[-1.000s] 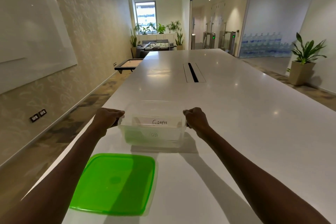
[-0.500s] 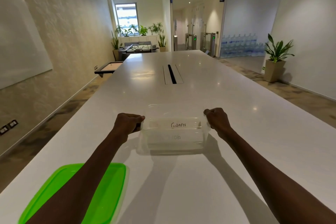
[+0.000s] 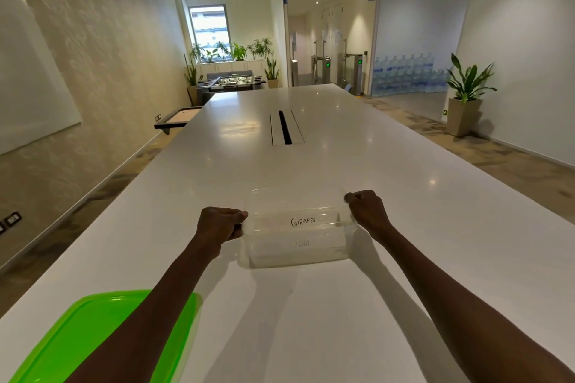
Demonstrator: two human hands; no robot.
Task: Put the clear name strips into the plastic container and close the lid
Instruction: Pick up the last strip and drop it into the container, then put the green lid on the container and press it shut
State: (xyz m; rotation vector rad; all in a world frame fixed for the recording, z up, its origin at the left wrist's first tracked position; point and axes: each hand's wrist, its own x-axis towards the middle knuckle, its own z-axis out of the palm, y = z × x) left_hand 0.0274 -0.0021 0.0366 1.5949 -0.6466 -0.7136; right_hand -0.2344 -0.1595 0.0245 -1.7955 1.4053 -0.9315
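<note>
Your left hand (image 3: 219, 224) has its fingers (image 3: 238, 215) curled over the left rim of the plastic container (image 3: 298, 227), and your right hand (image 3: 367, 207) grips the right rim the same way. The container stands upright and open on the white worktop (image 3: 404, 196), dead ahead at 12 o'clock, long axis running 9 to 3. A clear name strip (image 3: 303, 221) marked "GIRAFEE" lies inside along that axis. The green lid (image 3: 93, 336) lies flat at 7 o'clock, well apart.

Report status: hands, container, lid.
Left hand and right hand grip clear plastic container sides. "Girafee" strip inside. Green plastic lid off, near-left, under left forearm.
</note>
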